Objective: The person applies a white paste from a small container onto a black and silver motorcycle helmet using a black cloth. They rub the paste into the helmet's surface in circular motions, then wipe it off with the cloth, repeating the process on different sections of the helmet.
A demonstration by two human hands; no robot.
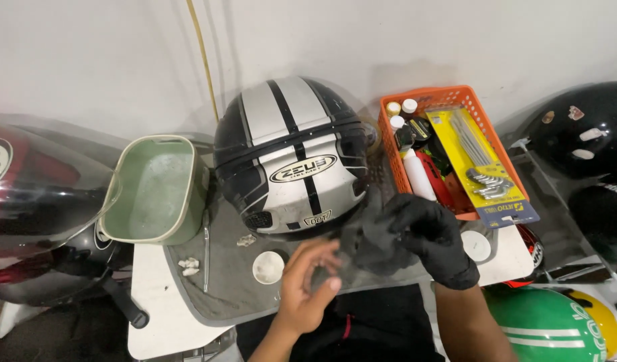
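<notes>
Wall: a plain white wall (422,40) is seen at the far side, marked by faint smudges.
Cable: a thin yellowish cable (202,53) is run down the wall, left of centre.
Table: a white table (154,302) is set against the wall, partly covered by a grey mat (231,275).
Light: the scene is evenly lit, and soft shadows are cast on the wall.
</notes>
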